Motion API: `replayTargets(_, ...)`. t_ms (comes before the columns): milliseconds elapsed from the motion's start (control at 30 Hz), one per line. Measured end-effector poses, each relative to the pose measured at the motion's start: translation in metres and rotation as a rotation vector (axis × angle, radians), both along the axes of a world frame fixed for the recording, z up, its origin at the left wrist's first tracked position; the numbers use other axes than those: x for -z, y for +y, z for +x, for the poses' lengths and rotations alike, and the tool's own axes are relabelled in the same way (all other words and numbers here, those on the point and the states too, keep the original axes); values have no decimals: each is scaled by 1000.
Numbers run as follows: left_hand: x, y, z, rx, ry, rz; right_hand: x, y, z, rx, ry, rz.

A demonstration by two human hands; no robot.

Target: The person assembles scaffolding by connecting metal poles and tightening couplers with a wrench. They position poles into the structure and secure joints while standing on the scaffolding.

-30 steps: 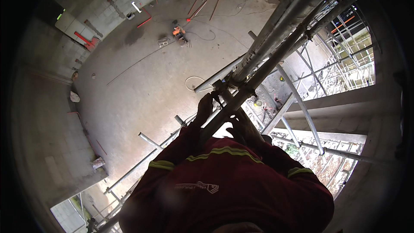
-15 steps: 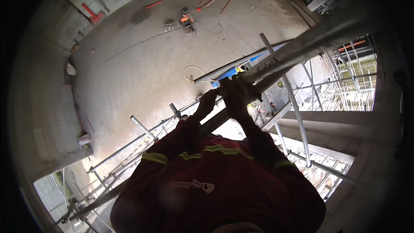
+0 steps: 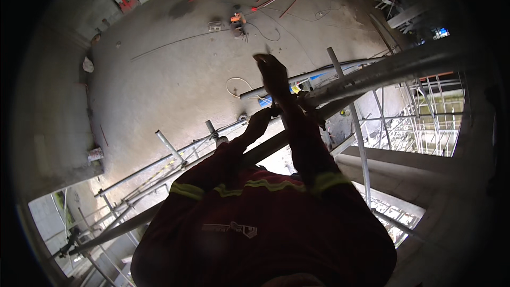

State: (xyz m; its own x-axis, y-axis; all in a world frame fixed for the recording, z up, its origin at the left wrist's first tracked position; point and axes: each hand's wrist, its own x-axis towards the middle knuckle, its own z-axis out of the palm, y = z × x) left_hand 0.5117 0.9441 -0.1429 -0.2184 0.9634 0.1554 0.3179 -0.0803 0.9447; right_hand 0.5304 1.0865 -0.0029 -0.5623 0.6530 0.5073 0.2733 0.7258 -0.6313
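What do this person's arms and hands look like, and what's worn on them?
The left hand and right hand look bare, with no gloves visible. Both arms have long, dark red sleeves, each crossed by a yellow-green band. Shadow hides finer detail.

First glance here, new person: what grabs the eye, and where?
The dark red long-sleeved top with yellow-green bands fills the bottom centre. Above it, the bare right hand extends past the bare left hand, against the grey concrete floor. A thick grey metal pipe slants to the upper right, and an orange machine sits on the floor near top centre.
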Motion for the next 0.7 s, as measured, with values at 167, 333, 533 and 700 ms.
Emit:
replayTargets(167,-5,-5,0,68,122,55,-22,-141,142,-13,-183,-84)
replayTargets(333,-21,-4,-1,86,122,-96,-46,-81,75,146,-289,-148)
replayTargets(533,-34,-6,-6,-3,-449,-450,-21,52,-55,65,-477,-61)
replayTargets(700,-23,-6,-2,-23,28,16,-5,-46,63,64,142,-338)
